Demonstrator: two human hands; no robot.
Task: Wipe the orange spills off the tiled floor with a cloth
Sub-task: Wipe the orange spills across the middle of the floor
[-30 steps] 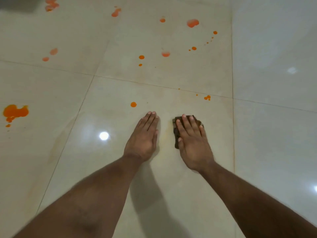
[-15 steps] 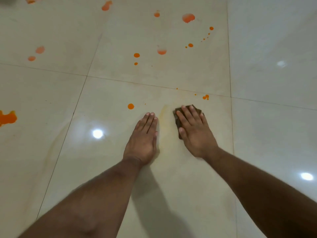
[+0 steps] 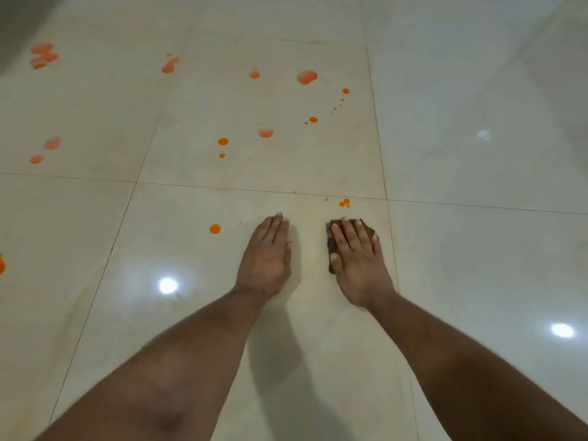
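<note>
Left hand [image 3: 265,253] lay flat, fingers straight, on tiled floor [image 3: 178,329] at centre frame; right hand [image 3: 358,259] beside it pressed brown cloth [image 3: 332,240] flat, grip uncurled. Beyond, orange spills [image 3: 222,141] dotted upper frame, one drop [image 3: 215,229] left of hands

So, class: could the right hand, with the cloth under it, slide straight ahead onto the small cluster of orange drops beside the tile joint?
Probably yes. The right hand presses the cloth flat, and only bare floor lies between it and the orange drops just ahead.
</note>
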